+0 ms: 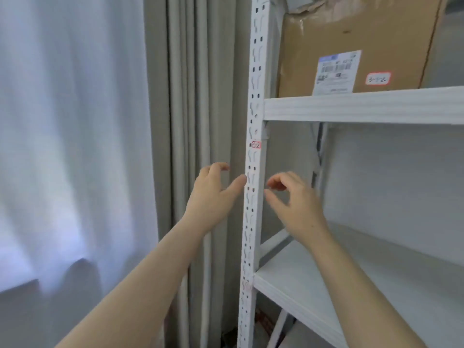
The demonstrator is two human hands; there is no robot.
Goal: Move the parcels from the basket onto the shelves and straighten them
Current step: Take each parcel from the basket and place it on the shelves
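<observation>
Well above both hands, one parcel [351, 38] stands on the upper shelf [364, 108] of a white metal rack, on the right side of the scene. It is a brown cardboard box with a crumpled top edge. Its front face carries a white shipping label [336, 71] and, just right of it, a red-bordered sticker [378, 78] with handwriting too blurred to read. The parcel sits near the left end of the shelf, just beside the perforated upright post [254, 96].

The left hand [213, 197] is raised on the left side of this post, in front of a grey curtain [190, 96]. Its fingers are loosely curled and the thumb stretches to the right, with its tip at the edge of the post; whether it touches cannot be told. Its grip is open and holds nothing. The right hand [296, 204] is raised on the right side of the post, above the left end of the lower shelf [376, 285]. Its fingers are loosely bent, with thumb and forefinger apart, so this grip is also open with nothing in it.

Both hands are well apart from the parcel, which is higher and more to the right, with the upper shelf board between. A small post sticker [256, 145] sits above the hands. On the far left hangs a white sheer curtain [70, 121].
</observation>
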